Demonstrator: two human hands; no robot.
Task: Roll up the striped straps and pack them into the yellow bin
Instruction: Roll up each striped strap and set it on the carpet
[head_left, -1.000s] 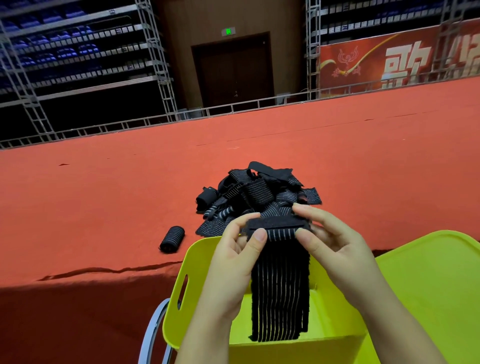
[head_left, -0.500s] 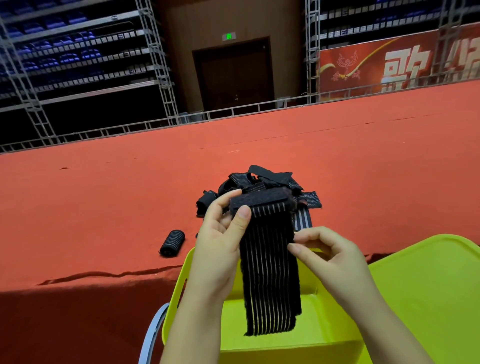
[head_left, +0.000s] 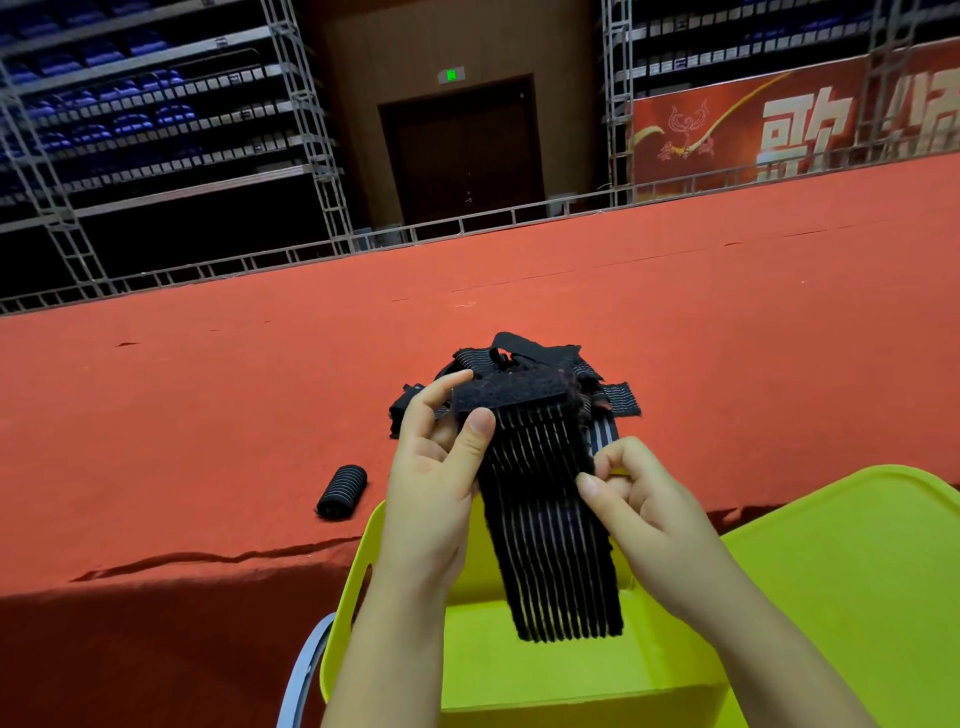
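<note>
One striped strap (head_left: 545, 525) hangs limp between your hands, over the open yellow bin (head_left: 519, 670).
Your left hand (head_left: 436, 488) pinches its fuzzy fastener end at the top; your right hand (head_left: 639, 499) pinches the right edge midway. It looks light, soft and stretchy, so start rolling from the stiffer fastener end and keep tension. Behind it the strap pile (head_left: 524, 364) and one rolled strap (head_left: 343, 491) sit on the red table (head_left: 208, 415).
</note>
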